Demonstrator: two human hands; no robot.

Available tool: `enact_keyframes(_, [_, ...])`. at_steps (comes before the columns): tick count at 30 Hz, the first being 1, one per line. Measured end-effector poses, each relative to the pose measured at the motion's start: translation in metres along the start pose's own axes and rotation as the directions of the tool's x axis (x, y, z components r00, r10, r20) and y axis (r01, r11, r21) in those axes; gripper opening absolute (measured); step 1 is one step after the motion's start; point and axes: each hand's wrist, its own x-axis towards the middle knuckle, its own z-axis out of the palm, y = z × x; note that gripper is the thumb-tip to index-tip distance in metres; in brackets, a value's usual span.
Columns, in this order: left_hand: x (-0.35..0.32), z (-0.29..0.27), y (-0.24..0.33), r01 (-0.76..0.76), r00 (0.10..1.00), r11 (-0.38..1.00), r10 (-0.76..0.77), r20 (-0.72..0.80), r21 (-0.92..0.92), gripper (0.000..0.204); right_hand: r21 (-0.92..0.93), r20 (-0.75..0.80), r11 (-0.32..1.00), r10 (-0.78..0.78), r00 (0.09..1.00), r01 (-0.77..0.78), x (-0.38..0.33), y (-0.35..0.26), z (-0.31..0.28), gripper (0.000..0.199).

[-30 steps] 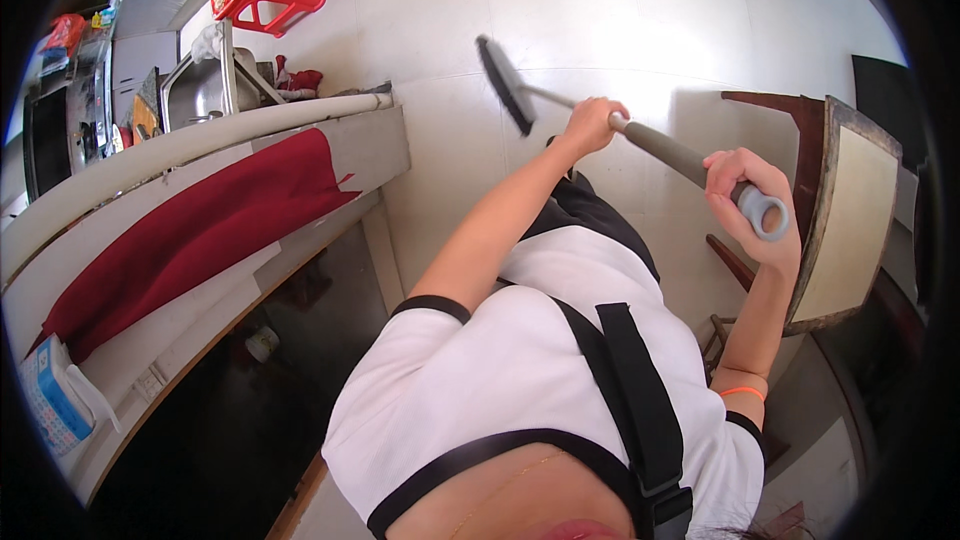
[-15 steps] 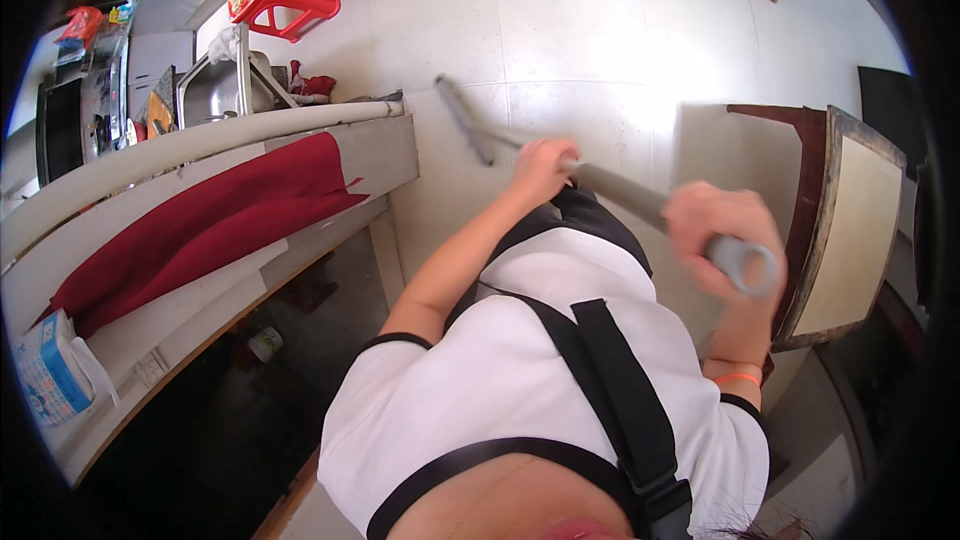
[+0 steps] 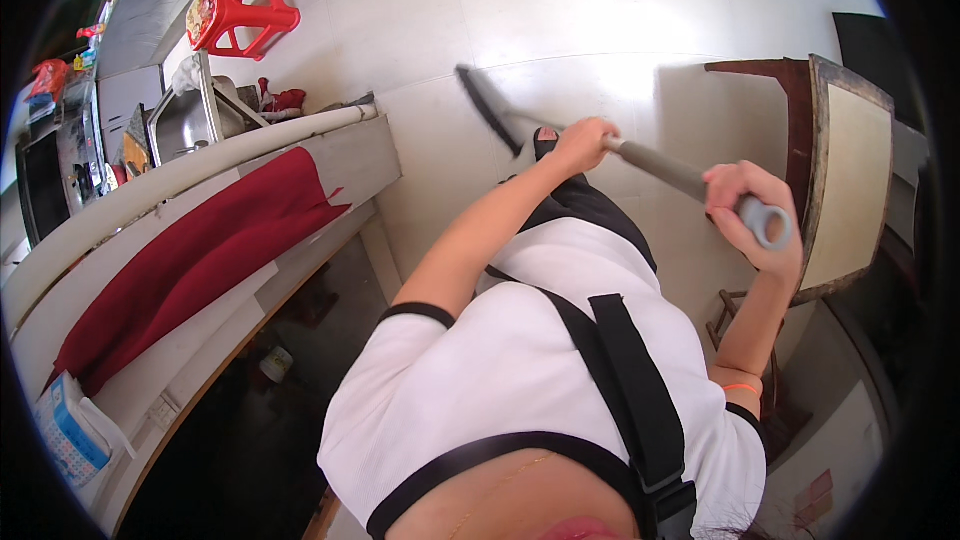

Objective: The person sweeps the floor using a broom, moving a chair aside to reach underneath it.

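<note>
I hold a broom with a long grey handle [image 3: 662, 167] slanting across in front of me. My left hand [image 3: 586, 145] is wrapped round the middle of the handle. Higher up, near the ring-shaped end, my right hand [image 3: 752, 205] is closed round it. The long, narrow dark head [image 3: 488, 112] rests on or just over the pale floor, ahead of my sandalled foot [image 3: 546, 136]. Motion smears the head, so its bristles cannot be made out.
At left runs a ledge with a dark red cloth [image 3: 200, 270] and a pack of tissues [image 3: 75, 430]. Beyond are a metal sink [image 3: 185, 125] and a red plastic stool [image 3: 245, 15]. A wooden-framed table [image 3: 850, 175] stands close on my right.
The broom's head has shifted slightly right, and both hands have moved right and a little forward with the handle. A person's feet at the far right have mostly left the view.
</note>
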Motion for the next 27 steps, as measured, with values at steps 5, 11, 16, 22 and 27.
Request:
enact_keyframes(5, [0.04, -0.031, 0.044, -0.027, 0.999, 0.999, 0.028, -0.043, 0.038, 0.011, -0.194, -0.045, 0.965, -0.19, 0.981, 0.178, -0.01, -0.024, 0.004, 0.012])
enact_keyframes(11, [0.011, -0.069, 0.047, -0.061, 0.975, 0.995, 0.076, -0.21, 0.078, 0.004, -0.093, 0.038, 0.908, -0.406, 0.913, 0.408, -0.001, -0.049, 0.013, 0.016])
enact_keyframes(16, [-0.044, -0.108, 0.0, 0.08, 0.927, 0.994, -0.046, -0.371, 0.076, 0.007, 0.036, 0.133, 0.922, -0.388, 0.912, 0.387, 0.042, -0.043, 0.041, 0.011])
enact_keyframes(22, [-0.12, -0.113, -0.132, 0.335, 0.769, 0.941, -0.296, -0.566, -0.036, 0.006, 0.152, 0.344, 0.98, -0.176, 0.922, 0.131, 0.123, 0.02, 0.13, 0.008])
enact_keyframes(27, [-0.106, -0.146, -0.155, 0.408, 0.763, 0.911, -0.379, -0.523, -0.064, 0.002, 0.212, 0.215, 0.977, -0.031, 0.976, -0.016, 0.177, 0.035, 0.146, 0.008])
